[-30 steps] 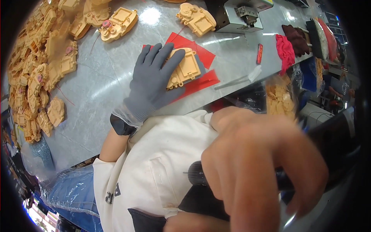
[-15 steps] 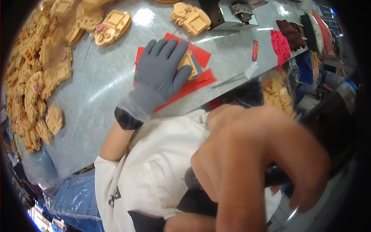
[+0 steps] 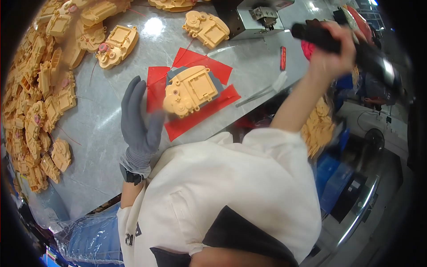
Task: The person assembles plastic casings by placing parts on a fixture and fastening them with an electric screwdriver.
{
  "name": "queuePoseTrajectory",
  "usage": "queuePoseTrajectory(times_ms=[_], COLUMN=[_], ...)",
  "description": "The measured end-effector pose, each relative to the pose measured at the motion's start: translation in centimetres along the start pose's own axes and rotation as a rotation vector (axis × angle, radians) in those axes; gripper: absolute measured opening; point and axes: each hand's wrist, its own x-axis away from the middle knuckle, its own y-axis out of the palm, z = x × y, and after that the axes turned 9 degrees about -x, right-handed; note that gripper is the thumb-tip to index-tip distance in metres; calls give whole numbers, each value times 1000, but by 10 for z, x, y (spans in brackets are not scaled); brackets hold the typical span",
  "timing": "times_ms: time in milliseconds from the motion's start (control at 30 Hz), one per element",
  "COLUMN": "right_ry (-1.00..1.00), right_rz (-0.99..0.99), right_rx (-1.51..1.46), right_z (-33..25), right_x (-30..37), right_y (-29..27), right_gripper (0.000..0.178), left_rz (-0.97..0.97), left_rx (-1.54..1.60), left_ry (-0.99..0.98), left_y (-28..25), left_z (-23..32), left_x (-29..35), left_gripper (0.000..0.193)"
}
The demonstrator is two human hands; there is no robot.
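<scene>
A yellow-orange plastic housing (image 3: 191,91) with molded gears and a rectangular recess lies on a grey fixture (image 3: 216,82), with red sheets around it on the table. My left hand (image 3: 138,115), in a grey glove, is just left of the housing. Its fingers are stretched out and hold nothing; the thumb is near the housing's lower left edge. Out to the right, my bare right hand (image 3: 340,49) is raised above the table edge. It is wrapped round a long black tool (image 3: 318,38), whose kind is blurred.
A large heap of similar housings (image 3: 38,107) fills the left side. Single ones lie at the back, near a metal-cased device (image 3: 249,20). Tweezers (image 3: 260,95) and a red tube-like item (image 3: 283,58) lie at right. A bag of yellow parts (image 3: 318,129) is below the table edge.
My left hand has come off the housing and moved left, uncovering it. My right hand has swung from close in front of the camera out to the far right with the black tool.
</scene>
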Motion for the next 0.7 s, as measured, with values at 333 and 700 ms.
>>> queuePoseTrajectory(times_ms=[333, 700], right_ry=[14, 276], right_rz=[88, -201], right_rx=[328, 290], right_z=[43, 46], right_x=[-4, 10], right_y=[34, -4], right_gripper=[34, 28], left_rz=[-126, -69], left_rx=[-59, -22], left_ry=[76, 133], left_y=[16, 41], left_z=[7, -1], left_x=[-9, -11], left_gripper=[88, 76])
